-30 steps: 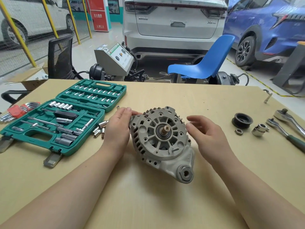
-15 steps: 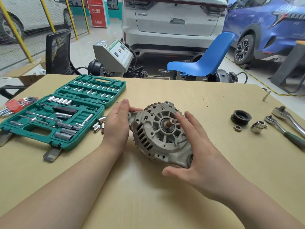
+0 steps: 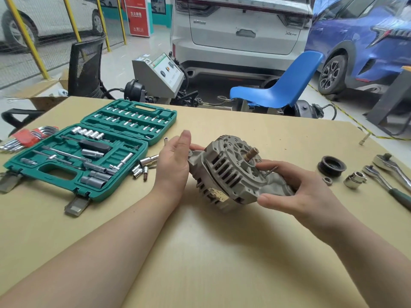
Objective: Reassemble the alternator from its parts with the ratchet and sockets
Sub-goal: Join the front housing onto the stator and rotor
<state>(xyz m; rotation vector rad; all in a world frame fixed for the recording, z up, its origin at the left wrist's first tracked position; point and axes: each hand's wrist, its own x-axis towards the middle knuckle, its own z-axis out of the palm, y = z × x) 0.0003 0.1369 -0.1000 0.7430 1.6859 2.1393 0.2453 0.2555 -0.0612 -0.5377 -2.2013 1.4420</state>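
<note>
Alternator (image 3: 231,174) sits near the middle of the table (image 3: 222,252), tipped so its finned face and bare shaft (image 3: 251,153) angle up and toward the far right. Right hand (image 3: 298,192) grips its lower right side: thumb curled under the mounting lug, fingers wrapped over the housing edge, a thin bolt (image 3: 270,171) showing just above them. Left hand (image 3: 175,161) rests against the alternator's left side, fingers straight and together pointing toward the far edge, palm touching the casing, thumb tucked behind it. Green socket case (image 3: 89,152) lies open toward the left edge, both halves holding rows of sockets and bits, with an extension bar and handle in the near half. 4 or so loose sockets (image 3: 142,166) lie on the table between the case and the left hand; 1 small socket (image 3: 166,141) stands upright just beyond the left fingertips. Red-handled hex key set (image 3: 29,137) sits at the far left edge beside the case. Toward the right edge: black pulley (image 3: 331,166), a small nut (image 3: 327,180) just near of it, a chrome socket (image 3: 355,179) beside that, then 2 ratchets (image 3: 391,174) lying side by side, angled toward the near right corner. 1 lone bolt (image 3: 364,138) lies near the far right corner. Beyond the table: blue chair (image 3: 280,90), grey test bench (image 3: 160,74), white car (image 3: 240,30).
</note>
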